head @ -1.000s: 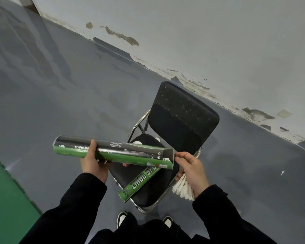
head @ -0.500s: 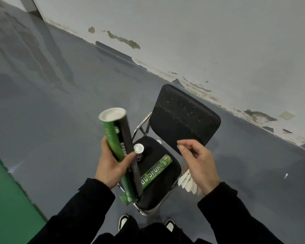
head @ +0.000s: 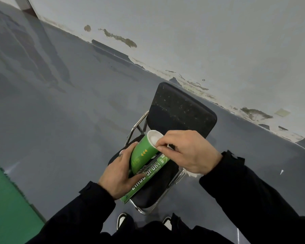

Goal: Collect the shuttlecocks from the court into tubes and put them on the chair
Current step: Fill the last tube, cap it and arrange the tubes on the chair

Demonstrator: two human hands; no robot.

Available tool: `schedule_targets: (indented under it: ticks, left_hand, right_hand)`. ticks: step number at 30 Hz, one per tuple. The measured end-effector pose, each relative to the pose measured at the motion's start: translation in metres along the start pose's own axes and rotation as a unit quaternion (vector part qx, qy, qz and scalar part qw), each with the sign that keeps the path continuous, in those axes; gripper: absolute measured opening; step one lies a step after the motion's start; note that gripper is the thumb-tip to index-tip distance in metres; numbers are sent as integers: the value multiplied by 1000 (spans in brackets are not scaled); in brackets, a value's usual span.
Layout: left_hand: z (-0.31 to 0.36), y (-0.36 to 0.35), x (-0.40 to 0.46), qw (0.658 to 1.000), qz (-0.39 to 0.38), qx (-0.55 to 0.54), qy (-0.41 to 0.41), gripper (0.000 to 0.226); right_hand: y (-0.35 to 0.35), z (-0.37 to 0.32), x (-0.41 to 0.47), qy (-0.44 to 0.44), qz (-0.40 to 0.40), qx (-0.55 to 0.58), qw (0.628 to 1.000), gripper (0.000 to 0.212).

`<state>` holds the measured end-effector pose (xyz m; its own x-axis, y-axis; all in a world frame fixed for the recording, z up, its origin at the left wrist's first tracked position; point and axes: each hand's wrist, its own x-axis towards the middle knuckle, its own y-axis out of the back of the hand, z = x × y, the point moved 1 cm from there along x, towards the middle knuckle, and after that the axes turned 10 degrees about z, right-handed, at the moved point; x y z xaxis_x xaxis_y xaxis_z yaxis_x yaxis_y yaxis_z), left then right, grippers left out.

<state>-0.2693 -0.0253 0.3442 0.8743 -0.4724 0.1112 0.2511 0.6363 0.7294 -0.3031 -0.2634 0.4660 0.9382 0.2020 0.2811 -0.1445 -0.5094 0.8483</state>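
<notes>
Hands come first: the left hand (head: pixel 119 175) wraps round a green tube (head: pixel 144 153), and the right hand (head: pixel 187 152) pinches its white cap (head: pixel 154 137). Hold the tube steady and work the cap gently. Another tube (head: pixel 146 175) lies on the chair (head: pixel 180 113) behind. One shuttlecock (head: pixel 281 172) lies far off on the floor.

Materials: glossy card, scuffed padding, bright metal.

I am gripping a green tube (head: pixel 142 156) that is looking like smooth, glossy printed card, its white cap (head: pixel 155 137) matt. A second glossy tube (head: pixel 151 173) is lying on the chair (head: pixel 181 110), whose black padding is showing matt and speckled, its frame shiny metal. My sleeves (head: pixel 250 187) are looking like matt black cloth.
</notes>
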Motion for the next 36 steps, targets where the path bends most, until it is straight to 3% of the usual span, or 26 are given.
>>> schedule_targets:
  ticks: [7,11,13,16,20,25,30,36]
  left_hand:
    - [-7,-3,-4,999,-52,10,0,102]
    - [-6,-4,-6,997,-75,-22,-17,99]
    - [-4,-3,-4,995,-83,-47,-14,98]
    - [1,-3,0,991,-99,-90,-2,97]
    - [3,2,6,988,-116,-102,-1,98]
    - [4,11,10,981,-170,-94,-7,95]
    - [11,13,10,967,-225,-115,-14,94]
    - [10,15,-3,953,-213,-211,32,91]
  right_hand:
    - [-2,4,3,29,-87,9,996,17]
    - [-6,5,4,21,-83,8,996,5]
    - [-7,9,4,-24,-69,65,995,3]
    - [-10,13,3,-70,-33,123,989,3]
    - [-14,15,-2,-68,-10,114,991,5]
    - [-8,22,-11,-131,-87,211,965,14]
    - [-5,24,-13,-168,-126,239,948,15]
    - [15,35,-9,-255,-78,305,914,21]
